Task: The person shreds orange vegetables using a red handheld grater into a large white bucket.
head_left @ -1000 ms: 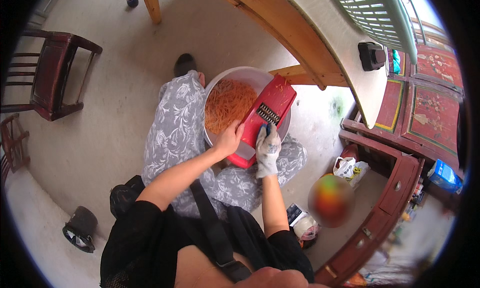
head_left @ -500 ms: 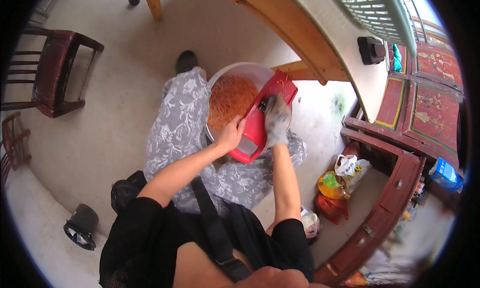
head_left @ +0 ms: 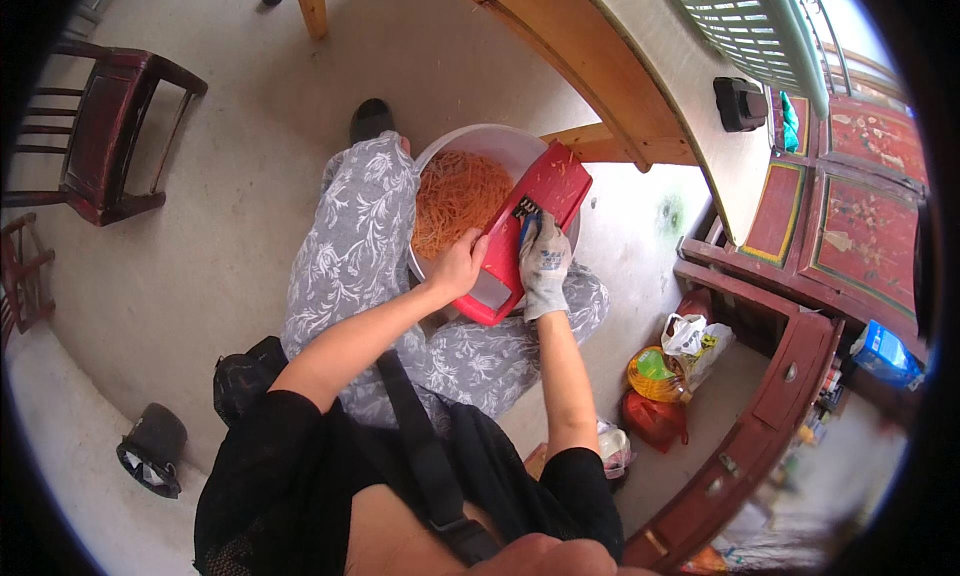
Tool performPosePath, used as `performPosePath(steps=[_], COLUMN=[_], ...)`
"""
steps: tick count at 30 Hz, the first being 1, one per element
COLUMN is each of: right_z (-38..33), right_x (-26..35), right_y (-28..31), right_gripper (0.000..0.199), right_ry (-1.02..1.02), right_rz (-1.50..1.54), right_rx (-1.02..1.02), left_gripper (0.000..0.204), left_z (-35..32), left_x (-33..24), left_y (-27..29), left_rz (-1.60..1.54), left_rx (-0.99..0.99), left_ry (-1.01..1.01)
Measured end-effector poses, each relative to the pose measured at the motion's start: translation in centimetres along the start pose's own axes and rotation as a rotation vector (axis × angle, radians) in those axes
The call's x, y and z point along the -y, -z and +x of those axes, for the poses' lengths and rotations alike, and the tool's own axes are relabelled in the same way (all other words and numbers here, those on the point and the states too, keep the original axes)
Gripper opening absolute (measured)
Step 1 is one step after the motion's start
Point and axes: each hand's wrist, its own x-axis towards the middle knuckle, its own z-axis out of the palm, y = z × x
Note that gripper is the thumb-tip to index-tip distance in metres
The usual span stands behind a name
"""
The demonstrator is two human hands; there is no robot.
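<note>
A red grater [head_left: 560, 183] leans slantwise across the right side of a white tub [head_left: 497, 136]. Orange shreds that look like grated carrot [head_left: 460, 201] fill much of the tub's visible inside. My bare left hand [head_left: 457, 262] is closed on the grater's left edge, near its lower handle end. In a grey-white work glove, my right hand [head_left: 544, 261] rests curled on the grater's face, just below the dark metal blade [head_left: 525, 208]. Whatever lies under the gloved fingers is hidden. A few orange bits stick to the grater's upper end.
My legs in grey patterned trousers [head_left: 350, 226] flank the tub. Beyond it stands a wooden-legged table [head_left: 600, 76] with a green basket [head_left: 745, 21]. A dark red chair [head_left: 120, 126] is at left. Plastic bags [head_left: 655, 421] lie beside a red drawer cabinet [head_left: 790, 376] at right.
My gloved right hand has slid down the grater toward me, uncovering more of the blade. My left hand keeps its hold on the grater's edge.
</note>
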Motion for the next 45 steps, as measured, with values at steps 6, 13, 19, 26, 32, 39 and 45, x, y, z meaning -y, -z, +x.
performPosePath(steps=[6, 13, 19, 26, 32, 39, 45], right_z=[-2.2, -2.9, -2.5, 0.4, -1.5, -1.8, 1.2], right_x=[0.0, -0.9, 0.2, 0.6, 1.1, 0.4, 0.2], right_y=[0.4, 0.7, -0.6, -0.9, -1.0, -2.6, -1.3], right_gripper=[0.015, 0.023, 0.026, 0.025, 0.022, 0.02, 0.018], right_ry=[0.1, 0.106, 0.005, -0.03, -0.167, -0.032, -0.122], right_rz=[-0.071, 0.005, -0.016, -0.071, 0.092, -0.068, -0.107], right_rx=[-0.144, -0.057, -0.116, -0.13, -0.057, -0.201, -0.038], left_gripper=[0.033, 0.033, 0.032, 0.031, 0.031, 0.031, 0.031], left_z=[0.1, -0.1, 0.0, 0.1, 0.0, -0.2, -0.2], left_x=[0.9, -0.3, 0.4, 0.2, 0.5, 0.5, 0.3], left_y=[-0.4, -0.1, -0.3, -0.4, -0.5, -0.5, 0.0], left_rz=[-0.006, 0.059, 0.048, 0.039, 0.005, -0.019, 0.012], left_rx=[-0.023, -0.027, -0.051, -0.027, -0.016, 0.001, -0.008], left_ry=[0.008, 0.025, 0.011, -0.007, -0.001, 0.006, 0.01])
